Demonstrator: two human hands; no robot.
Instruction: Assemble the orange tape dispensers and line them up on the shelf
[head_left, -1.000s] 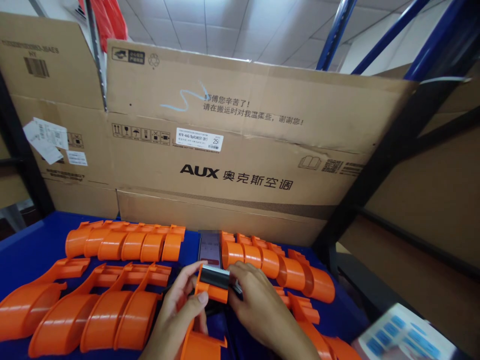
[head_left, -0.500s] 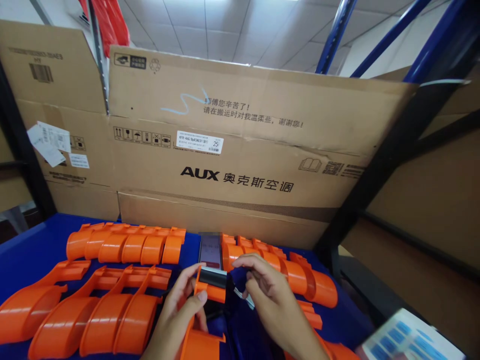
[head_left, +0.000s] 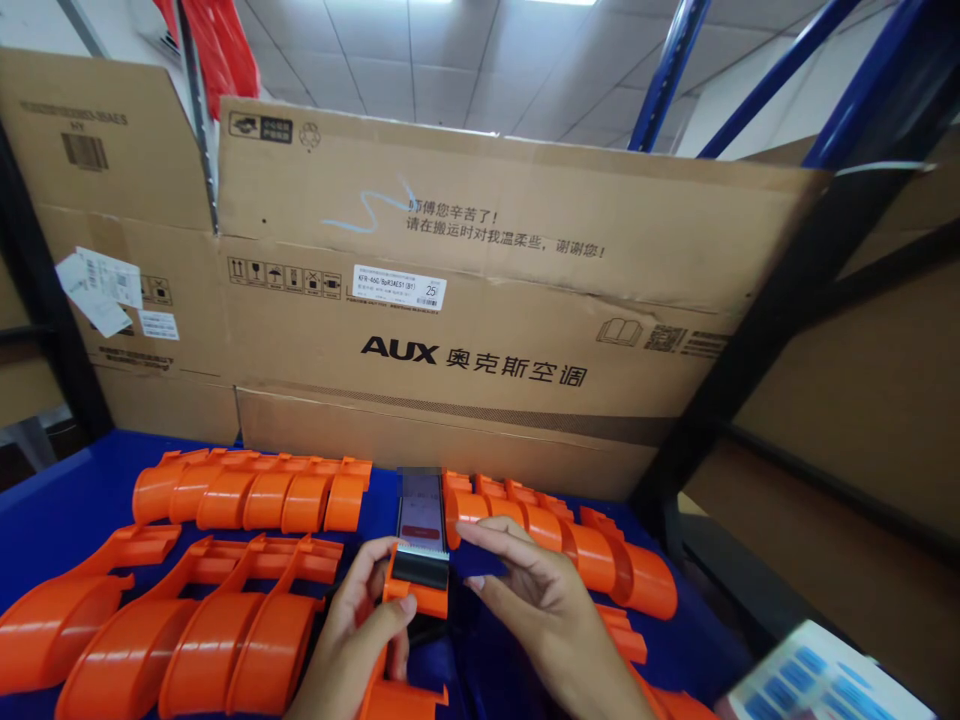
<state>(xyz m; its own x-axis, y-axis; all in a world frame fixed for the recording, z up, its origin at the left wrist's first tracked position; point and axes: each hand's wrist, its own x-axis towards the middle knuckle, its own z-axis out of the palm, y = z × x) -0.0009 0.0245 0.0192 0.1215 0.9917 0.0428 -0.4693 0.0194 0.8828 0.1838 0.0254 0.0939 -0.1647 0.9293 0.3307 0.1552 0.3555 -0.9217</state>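
Note:
My left hand (head_left: 360, 625) is closed around an orange plastic tape-dispenser shell (head_left: 415, 590) with a dark toothed strip across its top, held upright just above the blue table (head_left: 52, 500). Beside it on the right, my right hand (head_left: 536, 600) has its fingers stretched toward the strip's right end, with nothing visibly held. A phone (head_left: 420, 505) with a lit screen stands just behind the held part.
Rows of identical orange shells lie on the left (head_left: 247, 495) and right (head_left: 570, 545) of the table. Large cardboard boxes (head_left: 480, 300) wall off the back. A black and blue rack frame (head_left: 757, 310) stands right. A sheet of blue labels (head_left: 817, 680) lies bottom right.
My right hand came off the dark strip, lifted and pinched beside it, then stretched its fingers back toward the strip's right end. The left hand kept its hold.

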